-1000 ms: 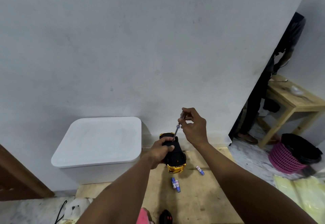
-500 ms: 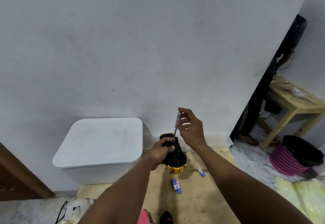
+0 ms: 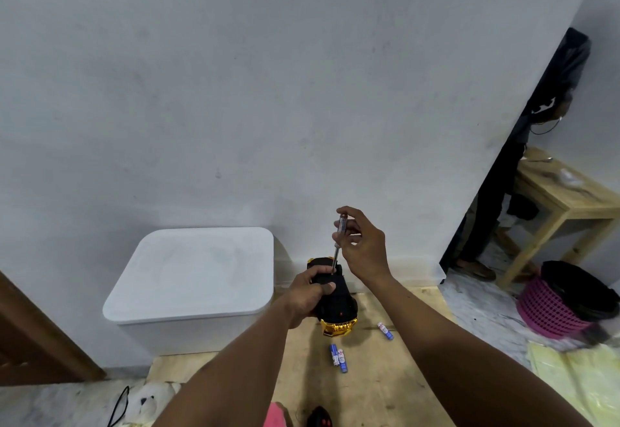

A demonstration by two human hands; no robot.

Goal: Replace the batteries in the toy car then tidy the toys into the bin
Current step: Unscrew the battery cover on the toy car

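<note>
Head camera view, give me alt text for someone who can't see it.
A left hand grips an upturned toy car while the right hand holds a screwdriver to its underside. Three batteries lie on the floor by a closed white bin.

This looks like a room in a home: a plain white wall (image 3: 268,91) over a marble-patterned floor (image 3: 479,309), a lidded white storage bin (image 3: 194,279), a white plush toy (image 3: 151,399) lying near the floor's near edge, a small wooden side table (image 3: 563,198), and a pink laundry-style basket (image 3: 550,309) beside it.
</note>
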